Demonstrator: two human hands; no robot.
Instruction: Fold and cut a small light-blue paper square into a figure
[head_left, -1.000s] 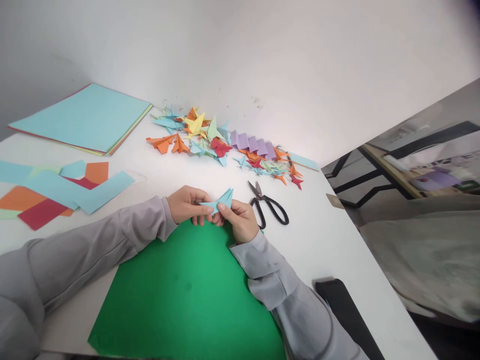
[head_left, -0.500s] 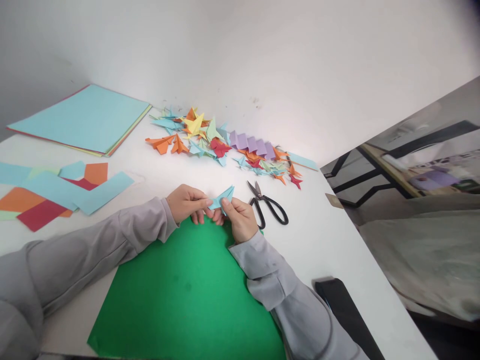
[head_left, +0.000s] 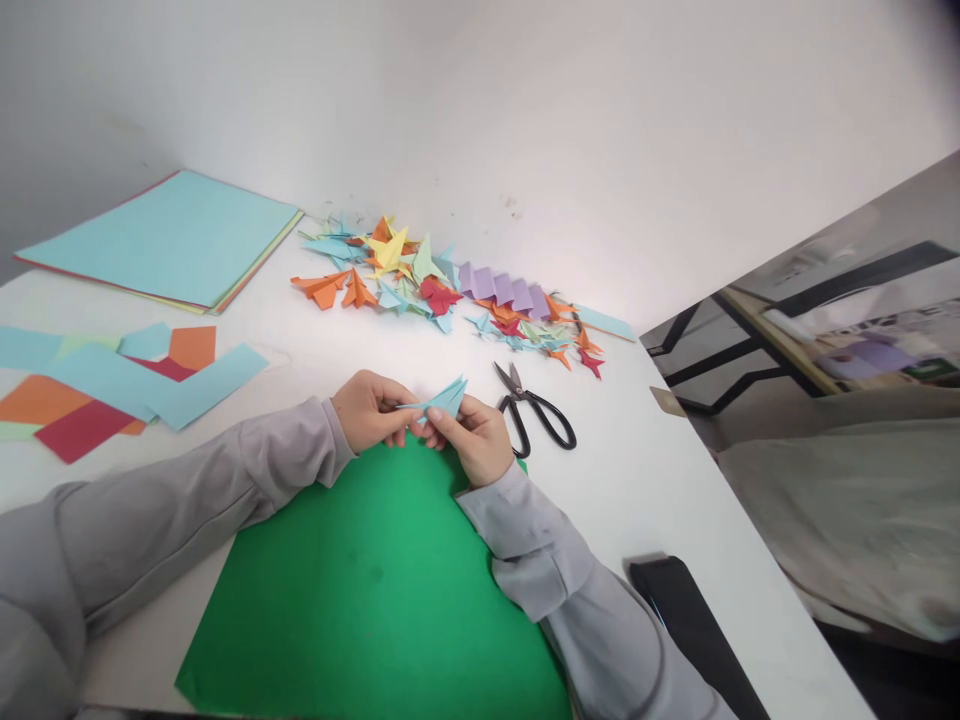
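A light blue folded paper figure [head_left: 448,397] with pointed tips is held between my two hands, above the far edge of a green sheet [head_left: 360,570]. My left hand [head_left: 373,410] pinches its left side between thumb and fingers. From the right, my right hand [head_left: 478,438] grips it, the thumb pressed on the paper and the fingers underneath. Parts of the figure are hidden behind the fingers. Black-handled scissors [head_left: 535,405] lie just right of my right hand, blades slightly apart.
Folded paper figures [head_left: 390,250] in several colours lie along the wall, beside a purple pleated paper strip [head_left: 504,289]. Cut paper pieces [head_left: 112,385] lie at left, below a stack of coloured sheets [head_left: 165,240]. A black flat object [head_left: 694,630] rests near the right table edge.
The blue folded paper has been turned in my fingers, and its tips now fan apart toward the upper right. My right thumb has shifted left and slightly down along it.
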